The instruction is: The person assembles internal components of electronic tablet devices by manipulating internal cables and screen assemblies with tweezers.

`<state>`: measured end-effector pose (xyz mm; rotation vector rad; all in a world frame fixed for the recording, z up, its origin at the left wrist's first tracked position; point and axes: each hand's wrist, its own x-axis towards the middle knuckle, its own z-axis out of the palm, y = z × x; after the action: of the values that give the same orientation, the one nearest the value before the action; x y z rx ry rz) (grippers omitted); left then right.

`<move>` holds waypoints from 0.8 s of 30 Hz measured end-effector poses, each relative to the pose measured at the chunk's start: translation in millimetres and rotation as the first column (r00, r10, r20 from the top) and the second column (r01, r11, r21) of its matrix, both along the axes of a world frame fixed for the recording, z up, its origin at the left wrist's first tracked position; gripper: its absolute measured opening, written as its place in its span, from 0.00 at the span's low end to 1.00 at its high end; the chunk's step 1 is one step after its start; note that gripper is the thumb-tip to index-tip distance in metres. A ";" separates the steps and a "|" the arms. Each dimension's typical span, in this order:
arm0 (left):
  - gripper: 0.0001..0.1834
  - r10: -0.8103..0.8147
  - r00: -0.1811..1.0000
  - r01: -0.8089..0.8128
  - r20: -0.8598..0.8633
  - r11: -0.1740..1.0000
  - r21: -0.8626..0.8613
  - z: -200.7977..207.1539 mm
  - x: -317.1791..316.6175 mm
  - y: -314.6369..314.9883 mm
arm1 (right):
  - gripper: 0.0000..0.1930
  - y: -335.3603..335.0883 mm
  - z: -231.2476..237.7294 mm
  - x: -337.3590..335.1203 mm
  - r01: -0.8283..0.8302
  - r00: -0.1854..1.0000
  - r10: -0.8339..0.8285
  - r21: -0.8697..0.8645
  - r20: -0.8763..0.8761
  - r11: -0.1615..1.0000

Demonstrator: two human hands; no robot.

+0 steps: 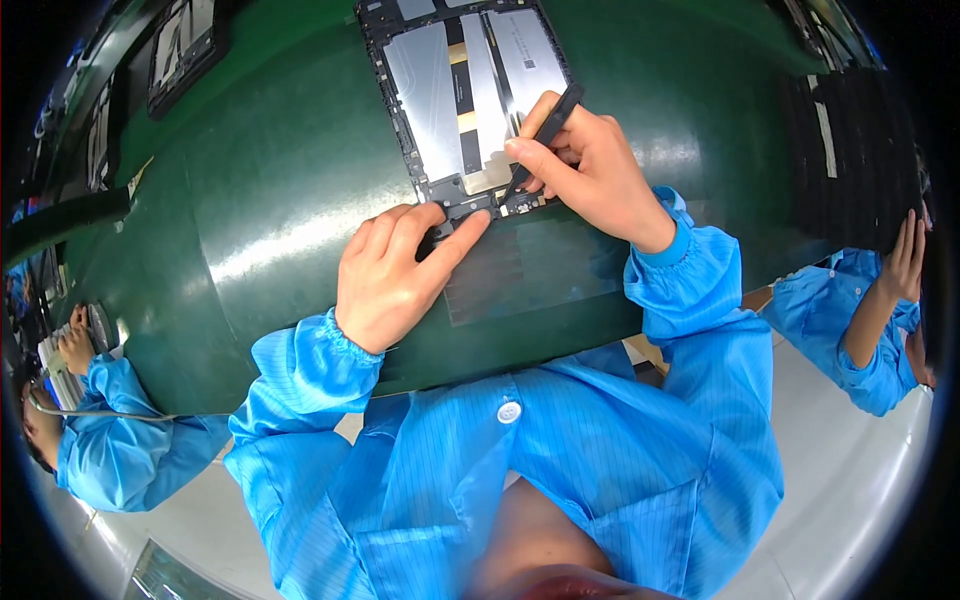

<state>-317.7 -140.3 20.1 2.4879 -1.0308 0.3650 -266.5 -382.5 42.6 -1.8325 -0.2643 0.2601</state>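
Note:
An opened tablet [420,85] lies on the green work surface, its silver inner plates and a black centre strip bare. My right hand [595,165] is closed round a slim black pointed tool [550,125], whose exact kind I cannot make out. The tool's tip is down at the small parts along the tablet's near edge. My left hand [395,270] rests at the near left corner of the tablet. Its thumb and index finger are apart, touching the dark parts along that edge, and the other fingers curl beside them.
A stack of black flat pieces [855,165] stands on the right, with another person's hand [905,255] against it. Another tablet body [183,50] lies at the far left. A dark curved arm [70,220] reaches in from the left, near a second person's hands [77,345].

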 end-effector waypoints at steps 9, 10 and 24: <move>0.31 0.026 0.999 -0.025 -0.018 0.999 0.042 -1.0 2.4 15.8 | 0.10 0.5 -0.4 0.5 0.064 0.998 -0.063 0.059 -0.027 0.996; 0.31 0.036 0.999 -0.035 -0.020 0.999 0.030 -3.0 1.7 18.6 | 0.09 2.6 -0.5 1.4 0.066 0.997 -0.064 0.068 -0.030 0.996; 0.22 0.123 0.982 -0.113 0.146 0.991 -0.078 -11.4 151.2 -9.0 | 0.14 4.5 -20.4 -0.5 0.084 0.962 -0.143 0.246 0.232 0.966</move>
<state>-166.4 -149.3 8.7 2.4961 -0.9122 0.6232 -267.0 -377.9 22.2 -1.6370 -0.3467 -0.0814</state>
